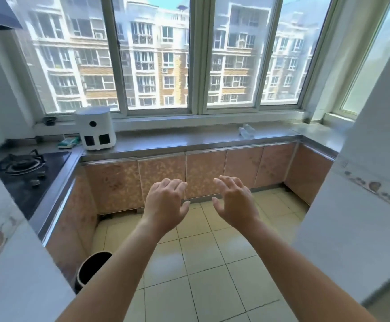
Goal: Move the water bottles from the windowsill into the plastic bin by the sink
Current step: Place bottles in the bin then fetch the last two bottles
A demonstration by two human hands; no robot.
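Where counter edges bound bare floor (203,263)

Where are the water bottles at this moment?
In the head view, the water bottles lie on the grey counter under the window, right of centre, far from the white appliance on the left; both hands are empty.

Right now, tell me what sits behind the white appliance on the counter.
Behind the white appliance runs the window ledge and the window glass. The stretch of ledge directly behind its body is covered, so anything there cannot be seen.
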